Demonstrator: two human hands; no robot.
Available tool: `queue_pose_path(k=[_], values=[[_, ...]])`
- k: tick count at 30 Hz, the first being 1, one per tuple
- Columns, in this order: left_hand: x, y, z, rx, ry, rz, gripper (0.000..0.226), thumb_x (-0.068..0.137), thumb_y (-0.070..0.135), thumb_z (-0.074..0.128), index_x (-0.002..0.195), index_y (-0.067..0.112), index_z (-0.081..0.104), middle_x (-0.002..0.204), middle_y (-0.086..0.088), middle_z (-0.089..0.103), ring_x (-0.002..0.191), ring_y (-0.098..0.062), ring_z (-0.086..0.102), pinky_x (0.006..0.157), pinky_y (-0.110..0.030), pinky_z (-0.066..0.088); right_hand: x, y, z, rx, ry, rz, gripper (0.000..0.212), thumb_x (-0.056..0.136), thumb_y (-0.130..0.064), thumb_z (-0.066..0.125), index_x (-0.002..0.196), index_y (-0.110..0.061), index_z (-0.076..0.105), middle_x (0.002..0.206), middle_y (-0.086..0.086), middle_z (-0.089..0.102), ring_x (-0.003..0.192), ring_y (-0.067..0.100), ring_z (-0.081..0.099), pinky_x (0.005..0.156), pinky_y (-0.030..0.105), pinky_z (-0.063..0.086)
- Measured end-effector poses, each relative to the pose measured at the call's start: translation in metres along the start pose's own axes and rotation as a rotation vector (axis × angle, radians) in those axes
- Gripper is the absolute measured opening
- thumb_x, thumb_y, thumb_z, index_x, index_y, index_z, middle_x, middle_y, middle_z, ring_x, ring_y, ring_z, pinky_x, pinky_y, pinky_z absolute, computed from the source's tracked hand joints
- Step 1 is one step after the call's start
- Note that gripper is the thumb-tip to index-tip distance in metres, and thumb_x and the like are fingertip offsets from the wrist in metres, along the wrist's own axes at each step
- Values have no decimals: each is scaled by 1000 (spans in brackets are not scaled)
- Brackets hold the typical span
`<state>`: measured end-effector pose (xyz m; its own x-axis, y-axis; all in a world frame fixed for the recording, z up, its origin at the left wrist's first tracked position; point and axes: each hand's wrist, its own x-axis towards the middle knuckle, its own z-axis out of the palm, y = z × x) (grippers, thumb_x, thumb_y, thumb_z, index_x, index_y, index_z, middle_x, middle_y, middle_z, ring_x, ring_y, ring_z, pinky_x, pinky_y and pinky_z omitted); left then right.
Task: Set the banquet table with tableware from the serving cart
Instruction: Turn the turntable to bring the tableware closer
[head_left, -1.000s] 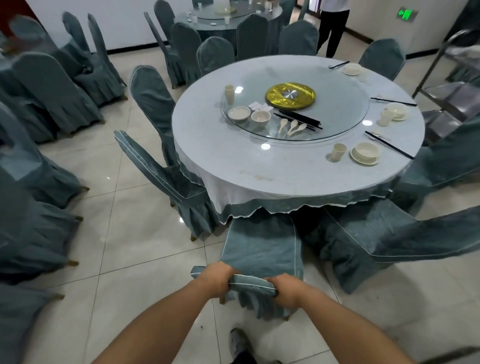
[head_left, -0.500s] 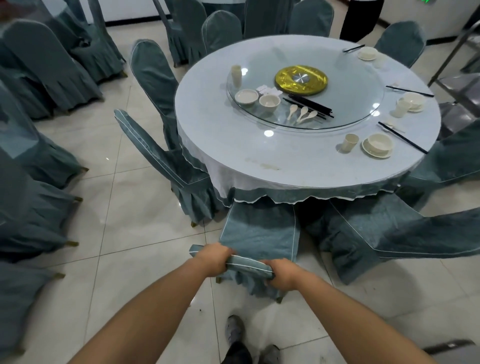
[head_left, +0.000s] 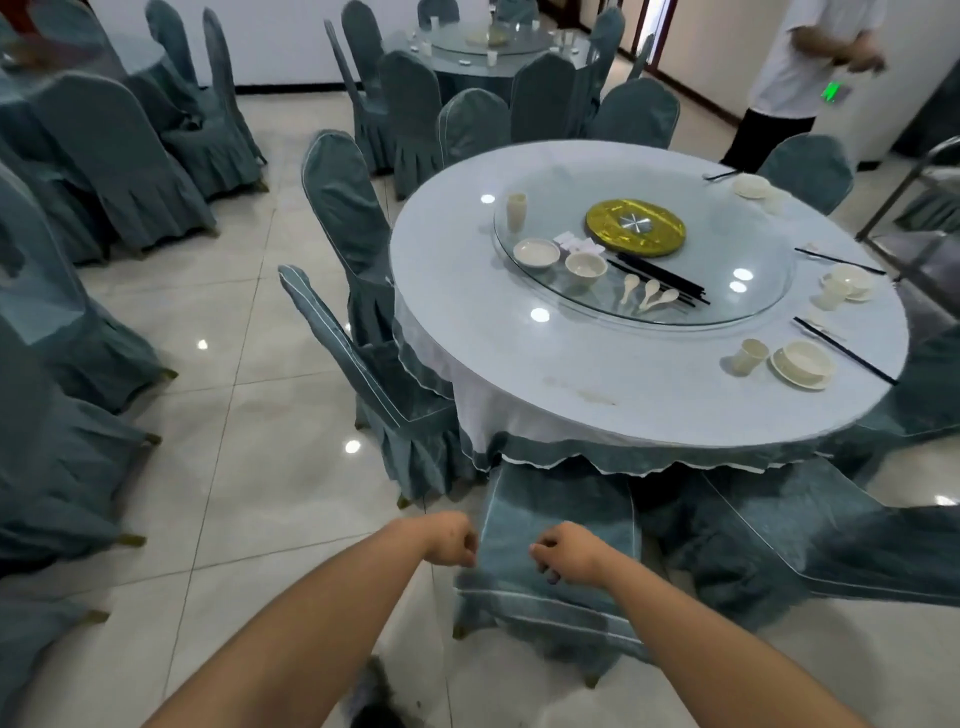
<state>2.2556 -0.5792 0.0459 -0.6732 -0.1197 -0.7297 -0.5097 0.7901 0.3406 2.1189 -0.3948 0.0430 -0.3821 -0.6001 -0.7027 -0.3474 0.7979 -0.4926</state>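
My table (head_left: 597, 364): three spoons (head_left: 649, 296) on the glass turntable (head_left: 748, 291), two bowls (head_left: 561, 260), three place settings (head_left: 800, 364) at the rim.

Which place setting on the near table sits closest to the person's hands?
The front-right place setting, a bowl on a saucer beside a cup; the other two lie farther round the right and far rim.

Round table (head_left: 545, 358) beyond the hands, pale cloth, glass turntable (head_left: 737, 249) at centre, cup (head_left: 750, 356) and bowl (head_left: 802, 362) near right edge, chopsticks (head_left: 844, 351) alongside
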Motion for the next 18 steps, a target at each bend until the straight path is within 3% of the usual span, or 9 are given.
queue_pose_path(k=[2,4,6,9,12,15,18], values=[[5,-40,-23,-67,60,-9,23,94,28,54,104,13,68,103,-6,71,91,-21,68,79,-32,55,27,-33,5,39,89,37,23,94,-20,51,76,-10,63,88,9,74,75,20,70,59,25,54],[6,-73,-49,-110,121,-13,22,94,26,53,97,10,68,95,-5,72,84,-20,68,76,-32,55,47,-62,8,37,199,80,21,90,-15,51,72,-10,61,85,11,74,71,19,67,69,32,57],[2,-105,-72,-138,155,-14,17,93,24,55,92,12,66,89,-3,70,78,-18,65,74,-30,54,61,-92,11,10,238,122,22,89,-18,53,72,-8,64,85,11,74,71,20,63,72,34,56],[0,-148,-110,-85,159,15,14,92,24,55,85,16,65,89,-3,70,85,-20,66,75,-28,51,80,-136,13,6,284,170,28,89,-22,52,74,-3,66,85,14,73,69,20,58,70,35,55],[6,-175,-137,-94,177,20,16,90,22,53,78,18,63,82,-2,67,86,-22,66,74,-25,50,97,-167,11,29,324,210,30,89,-25,50,64,-10,57,85,11,73,67,21,57,65,32,52],[21,-190,-162,-140,191,24,25,93,28,48,74,17,60,83,-9,66,74,-23,64,75,-37,59,117,-192,1,29,360,228,27,87,-24,48,61,-15,47,78,7,66,64,21,52,60,29,44],[38,-195,-189,-136,209,33,35,97,32,41,79,12,62,88,-13,66,82,-30,67,80,-44,58,135,-212,-17,16,413,238,28,86,-25,46,60,-16,42,68,3,55,60,20,47,54,28,38]])
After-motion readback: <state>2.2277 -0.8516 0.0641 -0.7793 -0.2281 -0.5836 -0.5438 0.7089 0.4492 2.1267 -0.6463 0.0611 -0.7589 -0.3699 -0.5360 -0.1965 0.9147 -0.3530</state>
